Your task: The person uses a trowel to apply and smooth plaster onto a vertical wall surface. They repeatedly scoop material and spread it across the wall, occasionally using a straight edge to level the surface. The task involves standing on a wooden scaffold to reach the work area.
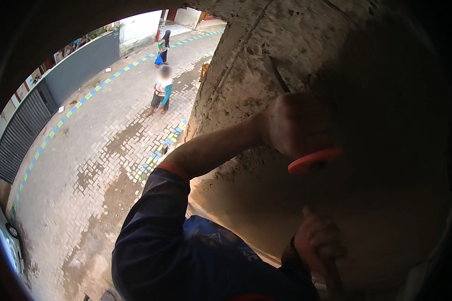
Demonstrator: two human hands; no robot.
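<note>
My left hand (296, 123) is raised, closed round a metal chisel (278, 75) with a round orange guard (314, 160) below the fist. The chisel's flat end points up at the rough, cracked concrete surface (246, 75) and appears to rest on it. Lower down, in shadow, my right hand (319, 238) is closed round an upright handle (331, 276), perhaps of a tool; the rest of it is too dark to make out.
Beyond the concrete edge at left lies a paved street (85, 150) with painted kerbs. One person (160, 90) stands there; another (163, 45) carries a blue bag farther back. A grey gate (20, 135) and a parked car (10, 241) line the left side.
</note>
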